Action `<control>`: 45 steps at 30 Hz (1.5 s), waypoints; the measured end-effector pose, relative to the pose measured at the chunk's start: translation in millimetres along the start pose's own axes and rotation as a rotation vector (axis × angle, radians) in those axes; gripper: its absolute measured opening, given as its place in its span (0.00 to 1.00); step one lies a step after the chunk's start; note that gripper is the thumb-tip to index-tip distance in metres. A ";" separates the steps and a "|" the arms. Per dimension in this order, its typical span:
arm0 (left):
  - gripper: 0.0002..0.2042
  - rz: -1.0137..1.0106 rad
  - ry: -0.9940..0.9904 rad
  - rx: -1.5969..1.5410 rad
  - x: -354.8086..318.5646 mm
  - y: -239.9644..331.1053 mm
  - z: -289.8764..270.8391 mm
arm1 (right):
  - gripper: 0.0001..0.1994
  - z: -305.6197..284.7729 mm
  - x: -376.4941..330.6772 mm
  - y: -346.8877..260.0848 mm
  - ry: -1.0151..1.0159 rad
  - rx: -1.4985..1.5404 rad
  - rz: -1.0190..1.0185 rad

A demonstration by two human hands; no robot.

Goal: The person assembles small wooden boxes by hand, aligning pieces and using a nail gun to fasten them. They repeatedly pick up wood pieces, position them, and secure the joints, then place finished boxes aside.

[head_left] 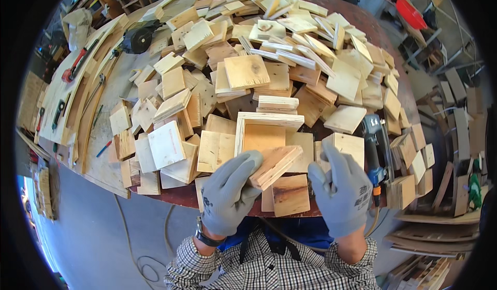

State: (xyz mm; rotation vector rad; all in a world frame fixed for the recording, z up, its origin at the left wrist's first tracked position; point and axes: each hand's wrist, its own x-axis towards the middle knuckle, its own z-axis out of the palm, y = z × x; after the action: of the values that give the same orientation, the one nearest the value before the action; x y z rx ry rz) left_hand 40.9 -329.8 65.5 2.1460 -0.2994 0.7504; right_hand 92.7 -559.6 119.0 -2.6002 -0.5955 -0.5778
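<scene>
Head camera view, looking down over my two grey-gloved hands at a round worktop (171, 194) heaped with small square offcuts of pale plywood. My left hand (228, 191) is closed on a thin stack of plywood squares (274, 164), fingers curled over its near corner and holding it tilted just above the front edge of the worktop. My right hand (341, 191) is open, fingers spread and raised, gripping nothing; it hovers just beside the stack, on its right. Directly behind the stack sits a shallow open wooden box frame (266, 129), its pale rim facing up, touching or nearly touching the held pieces. I judge that I am in the middle of picking and sorting pieces from the pile, with one small stack lifted and not yet set anywhere. The next move, as I read it, calls for the free right hand to close on the stack's far side so that both hands can steady it. To my right a blue power tool (374, 153) lies on the worktop, close to my right hand. Far to the left are curved wooden strips, red-handled hand tools (77, 63) and a dark round power tool (137, 37). My checked shirt sleeves enter from the bottom edge.
</scene>
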 end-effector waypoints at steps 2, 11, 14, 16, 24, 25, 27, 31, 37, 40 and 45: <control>0.23 -0.094 0.053 -0.068 -12.2 5.0 2.7 | 0.22 -1.5 27.6 0.9 0.049 0.046 -0.116; 0.22 -0.524 0.171 -0.263 -42.2 18.3 -9.0 | 0.26 86.6 161.9 -4.1 -0.206 -0.087 -0.487; 0.22 -0.585 0.187 -0.332 -44.8 20.2 -14.1 | 0.30 108.5 184.3 -16.2 -0.290 -0.222 -0.577; 0.26 -0.571 0.233 -0.364 -48.9 18.0 -11.2 | 0.31 122.0 195.4 -21.5 -0.313 -0.281 -0.654; 0.21 -0.607 0.166 -0.477 -57.6 10.3 -17.5 | 0.26 107.6 229.5 -40.1 -0.590 -0.301 -0.508; 0.22 -0.570 0.153 -0.454 -57.5 7.9 -19.3 | 0.22 109.3 229.4 -36.3 -0.504 -0.271 -0.518; 0.22 -0.556 0.154 -0.479 -56.7 6.5 -20.6 | 0.20 108.4 228.7 -32.1 -0.463 -0.354 -0.540; 0.21 -0.535 0.147 -0.515 -55.0 7.1 -25.6 | 0.18 111.5 212.1 -29.7 -0.391 -0.377 -0.636; 0.23 -0.509 0.180 -0.533 -61.3 7.5 -29.6 | 0.19 115.4 212.6 -61.5 -0.372 -0.237 -0.616; 0.23 -0.533 0.186 -0.566 -67.8 8.3 -32.9 | 0.22 130.6 222.2 -98.6 -0.355 -0.065 -0.612; 0.22 -0.599 0.211 -0.527 -76.7 8.9 -44.5 | 0.21 176.8 260.3 -154.6 -0.593 -0.166 -0.575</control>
State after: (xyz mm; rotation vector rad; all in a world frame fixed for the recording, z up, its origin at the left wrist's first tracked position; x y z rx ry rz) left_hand -42.3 -304.3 46.1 1.5178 0.2344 0.4695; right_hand 285.1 -267.3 140.9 -2.7386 -1.5706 0.0158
